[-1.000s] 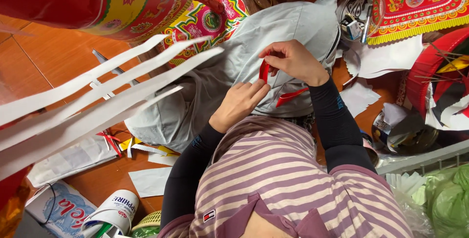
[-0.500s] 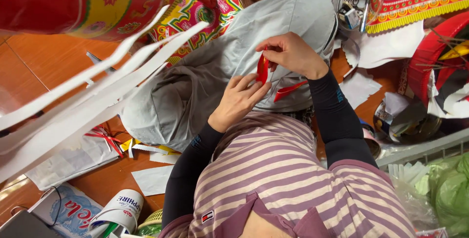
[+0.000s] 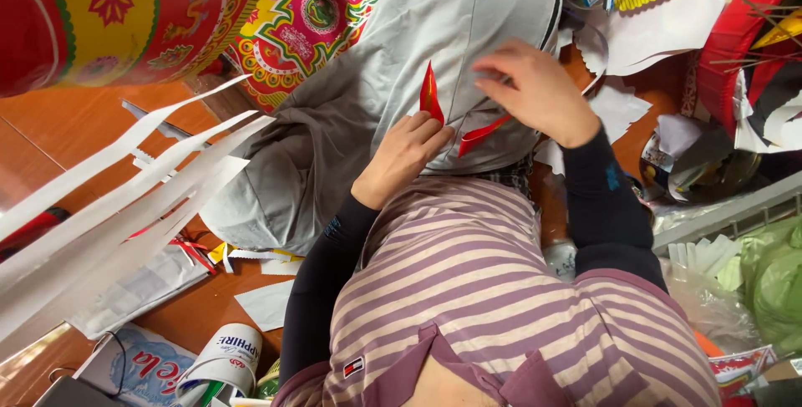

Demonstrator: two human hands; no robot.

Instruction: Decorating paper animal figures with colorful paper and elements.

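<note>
— What have the hands got?

— My left hand [image 3: 407, 156] is curled nearly closed, fingertips pinching a thin, pointed strip of glossy red paper [image 3: 429, 94] that stands upright over the grey fabric draped on my lap [image 3: 368, 98]. My right hand [image 3: 535, 89] is spread flat, palm down, fingers loosely open on the same fabric; it grips nothing that I can see. A second red paper strip [image 3: 480, 134] lies on the cloth between the hands.

— How will that strip handle?

— Very light and floppy, I'd judge, easy to crease or tear. I'd pinch it near its wide base, as now, not at the fine tip.

— Around you?

— Long white paper strips [image 3: 125, 198] at left, patterned red-and-yellow paper lanterns [image 3: 125, 14] beyond.
</note>
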